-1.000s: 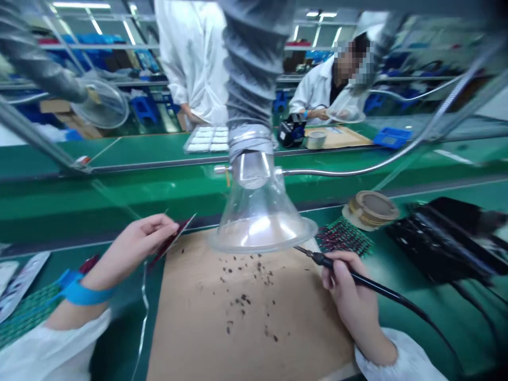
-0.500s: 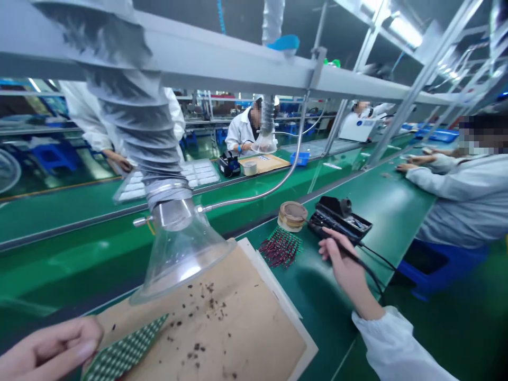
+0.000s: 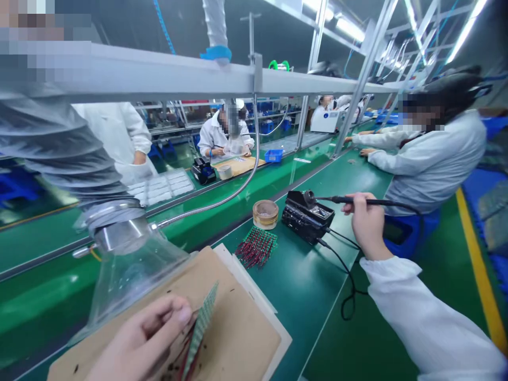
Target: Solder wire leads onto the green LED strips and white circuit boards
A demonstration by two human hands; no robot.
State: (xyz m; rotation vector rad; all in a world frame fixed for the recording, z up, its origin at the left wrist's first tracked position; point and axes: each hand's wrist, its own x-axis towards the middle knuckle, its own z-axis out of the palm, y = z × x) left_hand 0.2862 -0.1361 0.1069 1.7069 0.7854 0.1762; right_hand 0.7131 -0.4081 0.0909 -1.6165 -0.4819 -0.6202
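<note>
My left hand [image 3: 138, 338] is low in view over a kraft-paper mat [image 3: 238, 328], gripping a green circuit board [image 3: 201, 325] tilted on edge, with red-legged parts on its underside. My right hand [image 3: 367, 222] holds a black soldering iron [image 3: 349, 200] by its handle, level in the air. The iron's tip points left, just above a black soldering station [image 3: 307, 217]. Its cable drops from the hand's far side. Beside the mat, a small heap of green boards with red parts [image 3: 257, 247] lies on the green bench near a round solder spool [image 3: 265, 214].
A clear fume hood [image 3: 135, 280] on a grey ducted arm hangs over the mat's left. A seated co-worker [image 3: 432, 159] works at the right. Across the bench stand a tape roll [image 3: 224, 172], a blue tray [image 3: 273, 155] and another worker [image 3: 222, 137].
The view has swung right and up. My right hand has risen and carried the iron over the station. My left hand has lifted the green board off the mat and tilted it on edge.
</note>
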